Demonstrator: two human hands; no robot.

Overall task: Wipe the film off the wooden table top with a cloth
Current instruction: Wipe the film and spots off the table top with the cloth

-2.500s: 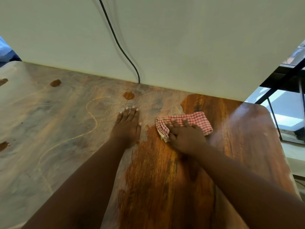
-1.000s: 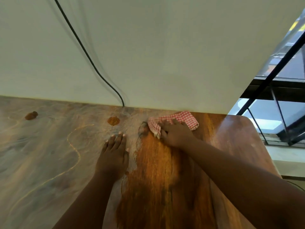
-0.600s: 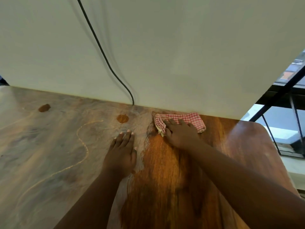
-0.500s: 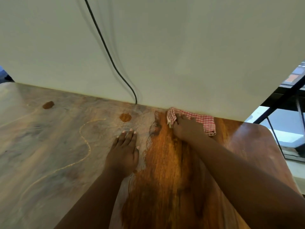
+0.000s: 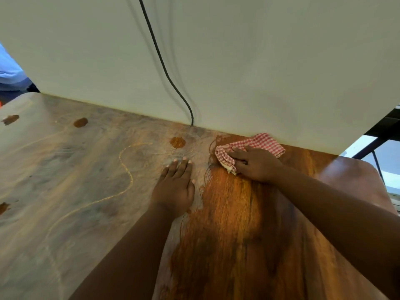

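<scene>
Head view: I look down over both my arms at the table top (image 5: pixel 249 234), which runs up against a pale wall (image 5: pixel 238 61).
Right hand: my right hand (image 5: pixel 257 163) presses down on the red-and-white checked cloth (image 5: pixel 263 142), fingers bent over its bunched left end; the cloth lies at the far edge, touching the foot of the wall.
Left hand: my left hand (image 5: pixel 175 187) lies flat on the wood with fingers straight and together, holding nothing, just left of the line where clean meets cloudy.
Done: the right part of the top, from the cloth back toward me and out to the right corner, shows bare, warm brown grain with a shine.
Left: the grey-white film (image 5: pixel 65 191) covers everything left of my left hand, the larger share of the top as I judge it; a few small bare spots and a thin wavy line break through it.
Progress: I judge the job under halfway, with the boundary running roughly down the middle.
Other: a black cable (image 5: pixel 164 66) hangs down the wall and meets the table's far edge just left of the cloth.
</scene>
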